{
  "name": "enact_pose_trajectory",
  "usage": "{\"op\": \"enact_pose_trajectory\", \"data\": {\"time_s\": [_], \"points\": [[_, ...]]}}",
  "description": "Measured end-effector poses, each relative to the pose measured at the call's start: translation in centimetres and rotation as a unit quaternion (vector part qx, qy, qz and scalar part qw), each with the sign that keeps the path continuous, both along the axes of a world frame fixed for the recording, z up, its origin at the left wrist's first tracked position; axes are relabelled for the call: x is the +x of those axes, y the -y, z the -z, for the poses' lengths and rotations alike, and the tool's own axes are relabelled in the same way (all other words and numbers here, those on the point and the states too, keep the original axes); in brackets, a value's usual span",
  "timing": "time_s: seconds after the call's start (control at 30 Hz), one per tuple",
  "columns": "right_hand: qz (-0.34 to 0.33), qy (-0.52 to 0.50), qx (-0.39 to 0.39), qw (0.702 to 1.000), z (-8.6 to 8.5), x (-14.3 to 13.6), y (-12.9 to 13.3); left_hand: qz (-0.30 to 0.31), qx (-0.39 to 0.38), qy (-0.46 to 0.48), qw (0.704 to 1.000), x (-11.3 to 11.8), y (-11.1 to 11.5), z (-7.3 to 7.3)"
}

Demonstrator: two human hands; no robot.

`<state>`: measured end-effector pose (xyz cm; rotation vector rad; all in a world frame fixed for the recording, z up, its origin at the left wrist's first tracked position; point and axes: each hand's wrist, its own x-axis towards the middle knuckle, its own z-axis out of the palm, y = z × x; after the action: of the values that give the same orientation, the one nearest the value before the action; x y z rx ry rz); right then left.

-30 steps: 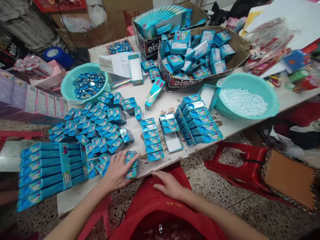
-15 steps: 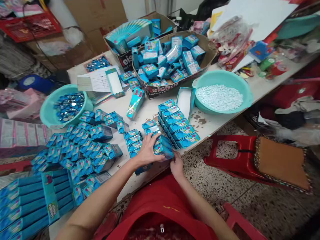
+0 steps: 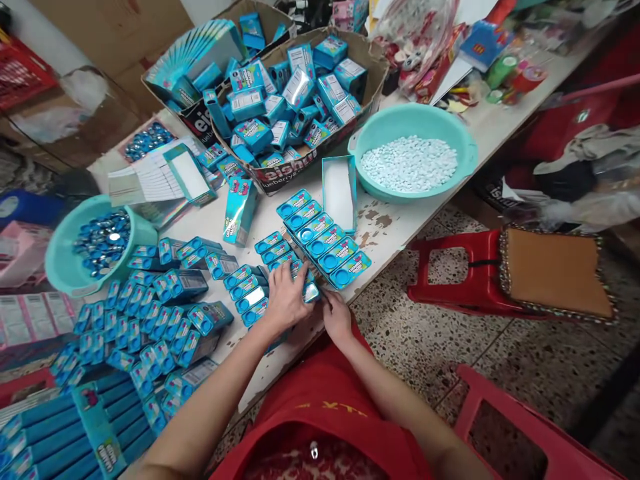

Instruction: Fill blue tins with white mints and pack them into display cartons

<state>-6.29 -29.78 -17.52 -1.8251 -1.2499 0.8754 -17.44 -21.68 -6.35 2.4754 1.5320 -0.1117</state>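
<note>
At table edge [image 3: 386,259]: left hand [image 3: 286,297] grips blue boxes [image 3: 311,292]; right hand [image 3: 337,317], grasp unclear.

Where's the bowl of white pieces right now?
In the head view, the bowl sits on the table, upper right of centre, beside the open blue box and right of the carton.

Under left fingers [image 3: 287,273]: box row [image 3: 273,251] | left of them: second row [image 3: 247,292], box cluster [image 3: 150,307], disc bowl [image 3: 144,233] | beyond them: carton [image 3: 300,171] holding loose boxes [image 3: 255,135] | beyond right fingers [image 3: 328,297]: box group [image 3: 325,238], tray [image 3: 340,193], pellet bowl [image 3: 425,120]
</note>
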Motion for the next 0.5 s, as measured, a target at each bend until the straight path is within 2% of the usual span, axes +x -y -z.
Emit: {"op": "enact_pose_trajectory", "data": {"time_s": [0.33,0.5], "points": [[-0.007,0.01,-0.009,1.0,0.6,-0.1,0.2,0.003,0.017,-0.009,1.0,0.3,0.0,0.7],[-0.005,-0.008,-0.017,1.0,0.6,0.1,-0.1,-0.018,0.046,-0.022,0.999,0.4,1.1,2.1]]}}
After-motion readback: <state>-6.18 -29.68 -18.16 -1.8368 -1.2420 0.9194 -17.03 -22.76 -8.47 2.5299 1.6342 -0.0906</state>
